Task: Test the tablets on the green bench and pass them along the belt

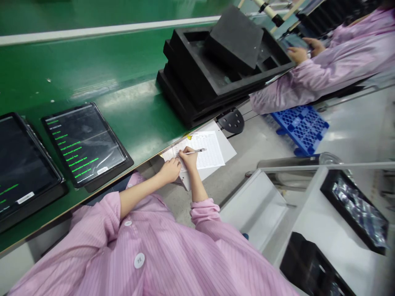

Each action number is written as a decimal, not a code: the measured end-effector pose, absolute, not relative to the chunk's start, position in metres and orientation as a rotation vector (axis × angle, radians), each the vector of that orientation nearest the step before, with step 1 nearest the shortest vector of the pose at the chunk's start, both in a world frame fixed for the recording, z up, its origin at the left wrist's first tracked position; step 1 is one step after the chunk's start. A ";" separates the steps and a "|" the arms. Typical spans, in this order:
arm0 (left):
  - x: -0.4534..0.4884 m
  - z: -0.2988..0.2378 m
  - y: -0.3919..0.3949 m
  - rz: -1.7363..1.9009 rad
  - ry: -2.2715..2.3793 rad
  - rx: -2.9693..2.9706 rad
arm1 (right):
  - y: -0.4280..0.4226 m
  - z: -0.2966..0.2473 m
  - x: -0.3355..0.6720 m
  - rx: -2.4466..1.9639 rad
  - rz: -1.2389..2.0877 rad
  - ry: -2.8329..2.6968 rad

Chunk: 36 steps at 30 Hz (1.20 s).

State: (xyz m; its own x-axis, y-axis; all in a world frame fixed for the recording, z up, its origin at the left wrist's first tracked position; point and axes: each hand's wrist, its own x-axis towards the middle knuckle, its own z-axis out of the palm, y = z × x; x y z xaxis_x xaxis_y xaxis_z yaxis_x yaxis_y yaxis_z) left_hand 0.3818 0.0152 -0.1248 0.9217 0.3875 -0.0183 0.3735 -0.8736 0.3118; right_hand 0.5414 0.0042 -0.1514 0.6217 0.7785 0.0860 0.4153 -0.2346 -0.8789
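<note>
Below the bench edge, my right hand (189, 158) is closed round a white pen (199, 151), held over a printed form (211, 150) with a table of rows. The form lies on a pale board (226, 144) that juts out from the bench. Resting on the near left part of the paper is my left hand (170, 170), its fingers laid down and holding nothing. A small yellow piece (189, 137) shows at the form's upper edge. What is written under my right hand is hidden.
Two tablets, one with a green text list (84, 144) and another at the far left (23, 168), lie on the green bench (135, 119). Stacked black foam trays (197, 74) stand beyond. A co-worker's hands (304, 51) hold a device. A blue pallet (300, 127) and a white cart (336, 222) are right.
</note>
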 end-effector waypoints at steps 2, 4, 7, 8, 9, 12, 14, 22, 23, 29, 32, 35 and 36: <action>0.382 -0.125 0.016 0.068 0.563 2.777 | 0.004 -0.151 0.542 -1.854 0.466 -0.958; 0.382 -0.124 0.016 0.069 0.561 2.783 | 0.003 -0.151 0.543 -1.850 0.463 -0.954; 0.382 -0.124 0.016 0.069 0.562 2.789 | 0.003 -0.151 0.543 -1.849 0.448 -0.944; 0.382 -0.124 0.015 0.068 0.563 2.789 | 0.003 -0.152 0.543 -1.849 0.442 -0.941; 0.382 -0.123 0.015 0.068 0.565 2.789 | 0.004 -0.152 0.542 -1.848 0.436 -0.940; 0.381 -0.122 0.015 0.062 0.565 2.788 | 0.004 -0.153 0.541 -1.846 0.426 -0.936; 0.381 -0.120 0.015 0.055 0.563 2.787 | 0.004 -0.154 0.541 -1.844 0.425 -0.937; 0.381 -0.118 0.016 0.034 0.558 2.785 | 0.003 -0.152 0.540 -1.833 0.440 -0.943; 0.381 -0.117 0.016 0.031 0.557 2.785 | 0.003 -0.151 0.540 -1.832 0.439 -0.942; 0.380 -0.115 0.015 0.014 0.556 2.780 | 0.004 -0.153 0.540 -1.843 0.413 -0.931; 0.380 -0.113 0.016 0.006 0.554 2.775 | 0.003 -0.155 0.541 -1.851 0.418 -0.940; 0.380 -0.113 0.016 0.004 0.555 2.771 | 0.003 -0.155 0.542 -1.860 0.425 -0.945; 0.380 -0.113 0.016 0.004 0.555 2.770 | 0.004 -0.155 0.542 -1.863 0.426 -0.944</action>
